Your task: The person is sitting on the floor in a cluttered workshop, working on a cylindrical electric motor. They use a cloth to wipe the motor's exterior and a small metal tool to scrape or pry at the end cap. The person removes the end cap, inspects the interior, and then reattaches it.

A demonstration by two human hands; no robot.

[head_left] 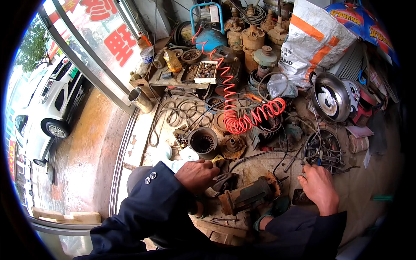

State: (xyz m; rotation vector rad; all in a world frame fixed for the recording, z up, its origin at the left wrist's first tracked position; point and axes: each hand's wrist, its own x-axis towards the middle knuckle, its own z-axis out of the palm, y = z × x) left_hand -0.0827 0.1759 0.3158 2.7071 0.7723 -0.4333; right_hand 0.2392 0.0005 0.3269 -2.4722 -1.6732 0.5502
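My left hand [197,175] is closed in a fist, back of the hand up, beside a grey ring-shaped motor stator [203,142]; what it holds, if anything, is hidden. A small yellow piece [218,159] shows just past its knuckles. At the right, my right hand [320,185] has its fingers bent together at the near edge of a round basket of tools [323,149]; anything between the fingertips is too small to name. Between my legs lies a rusty cylindrical pump or motor body [247,197], tilted on its side. A dark crumpled glove or rag [223,182] is next to it.
A coiled red air hose [242,123] runs from a blue tank [212,39]. Rusty motors [253,39] and a white sack [314,41] stand at the back. A steel pan [331,97] is at right. Glass doors [86,52] line the left.
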